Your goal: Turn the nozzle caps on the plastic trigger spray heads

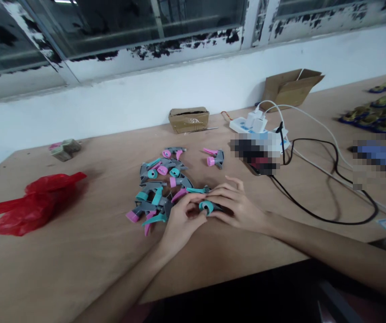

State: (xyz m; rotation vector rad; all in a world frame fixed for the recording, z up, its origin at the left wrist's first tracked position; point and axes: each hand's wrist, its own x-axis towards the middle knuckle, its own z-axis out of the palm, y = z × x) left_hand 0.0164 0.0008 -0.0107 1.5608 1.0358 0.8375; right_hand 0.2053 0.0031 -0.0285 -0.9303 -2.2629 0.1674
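I record one wood-toned counter [61, 260] carrying all items; clock positions are read from the centre of my view. A crumpled red plastic bag [41, 202] lies between eight and nine o'clock, well apart from the rest. At eight o'clock I note a heap of trigger sprayer heads [157, 196], grey-bodied with pink or teal parts, loose and overlapping. An open carton [285, 92] stands at two o'clock, near the white wall [139, 98]. Between five and six o'clock, I observe the left hand [182, 217] and the right hand [238, 206] both closed on the held sprayer head [209, 205]: left thumb and fingers about its collar, right fingers along its body. A white power strip [236, 127] lies between two and three o'clock. A small carton [188, 122] sits at twelve. One loose sprayer head [218, 157] lies at three, apart from the heap. The held piece's collar is teal, its opening facing me; the right hand hides much of its body.
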